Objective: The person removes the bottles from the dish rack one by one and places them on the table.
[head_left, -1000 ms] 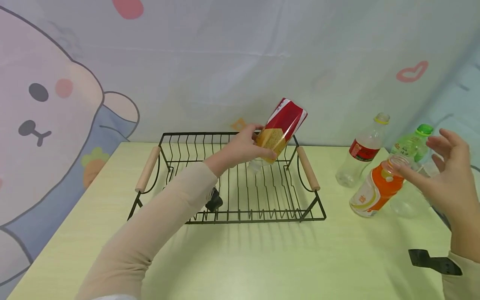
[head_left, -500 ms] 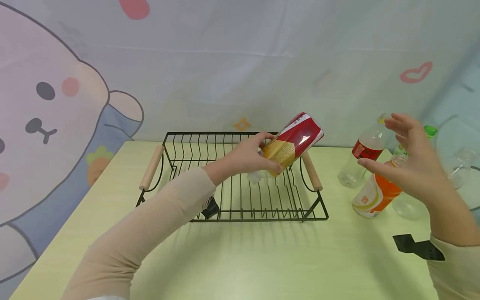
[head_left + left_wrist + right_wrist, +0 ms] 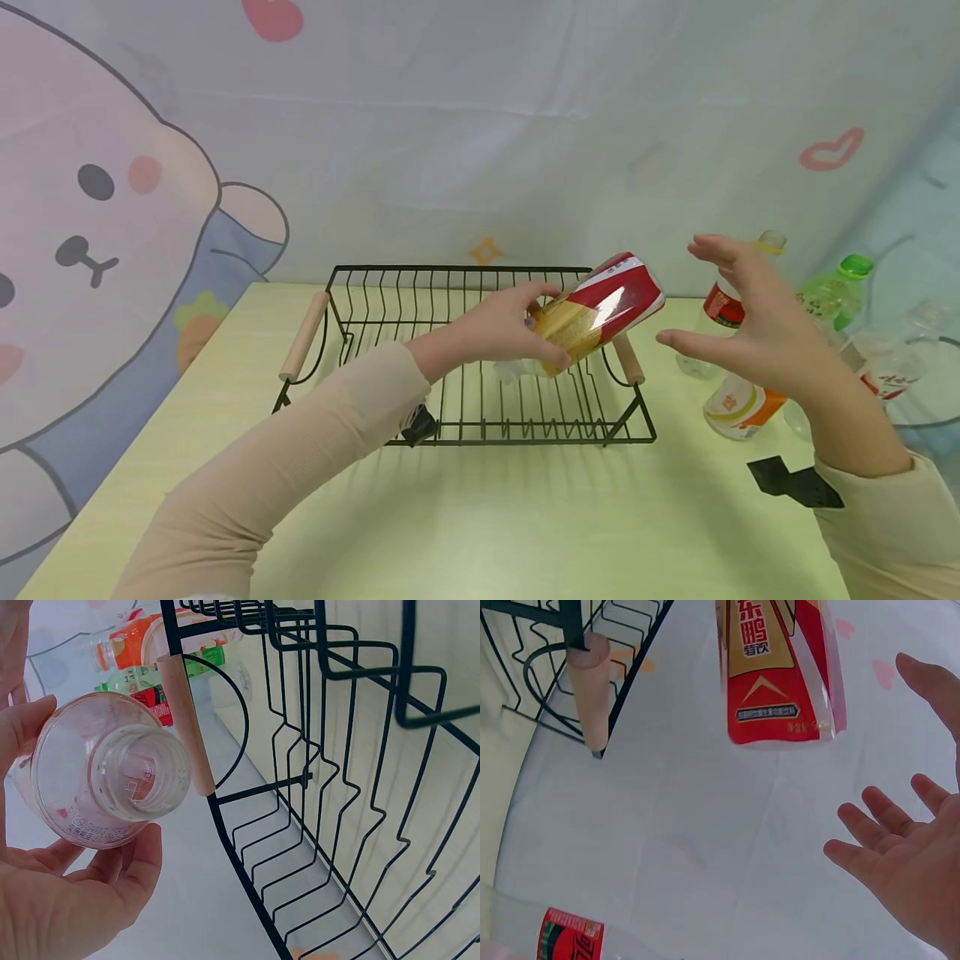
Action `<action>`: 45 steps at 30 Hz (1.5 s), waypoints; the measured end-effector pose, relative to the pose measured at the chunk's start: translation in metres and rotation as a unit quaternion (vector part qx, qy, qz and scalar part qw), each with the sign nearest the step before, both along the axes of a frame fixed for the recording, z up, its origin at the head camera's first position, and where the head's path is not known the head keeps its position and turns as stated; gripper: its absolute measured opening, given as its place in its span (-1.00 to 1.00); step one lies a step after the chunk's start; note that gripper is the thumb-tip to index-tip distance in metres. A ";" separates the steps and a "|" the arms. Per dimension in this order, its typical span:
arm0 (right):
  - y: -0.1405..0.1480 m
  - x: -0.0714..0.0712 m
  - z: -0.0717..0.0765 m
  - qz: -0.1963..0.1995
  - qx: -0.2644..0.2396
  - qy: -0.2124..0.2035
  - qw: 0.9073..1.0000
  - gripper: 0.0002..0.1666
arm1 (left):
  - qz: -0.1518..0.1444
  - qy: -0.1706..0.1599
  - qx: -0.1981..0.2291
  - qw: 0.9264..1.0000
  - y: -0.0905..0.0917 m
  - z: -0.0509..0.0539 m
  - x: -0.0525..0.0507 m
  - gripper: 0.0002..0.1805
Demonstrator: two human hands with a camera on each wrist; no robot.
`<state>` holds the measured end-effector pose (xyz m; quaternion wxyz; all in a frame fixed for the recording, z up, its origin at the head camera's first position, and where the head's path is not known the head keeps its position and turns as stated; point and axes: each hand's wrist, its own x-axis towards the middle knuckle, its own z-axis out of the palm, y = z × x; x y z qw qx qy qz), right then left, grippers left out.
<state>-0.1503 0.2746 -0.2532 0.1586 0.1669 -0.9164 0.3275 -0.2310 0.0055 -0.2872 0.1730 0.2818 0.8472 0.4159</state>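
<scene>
Above the black wire dish rack (image 3: pixel 480 439), my left hand (image 3: pixel 498 327) grips a plastic bottle (image 3: pixel 603 308) with a red and gold label. The bottle is tilted, its base up to the right and its clear, uncapped mouth down to the left. In the left wrist view, fingers and thumb curl round the bottle (image 3: pixel 90 761), and its mouth faces the camera. My right hand (image 3: pixel 780 333) is to the right of the bottle's base, apart from it, with fingers spread and nothing held. The right wrist view shows the label side of the bottle (image 3: pixel 772 682) beyond the fingertips.
Several bottles stand at the table's right: one red-labelled (image 3: pixel 725 307), one orange-labelled (image 3: pixel 742 407), one green-capped (image 3: pixel 836 292), and a clear one (image 3: pixel 888 367), partly behind my right hand. Wooden handles (image 3: pixel 305 337) flank the rack. A printed cloth (image 3: pixel 420 150) hangs behind the table.
The bottle in my left hand has tipped further over and its base has come down to the right. My right hand has moved left, from beside the standing bottles toward the held bottle.
</scene>
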 end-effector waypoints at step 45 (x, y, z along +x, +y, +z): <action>-0.044 -0.009 -0.032 0.144 0.179 -0.062 0.971 -0.20 | -0.128 0.005 -0.090 0.988 -0.001 -0.001 -0.001 -0.23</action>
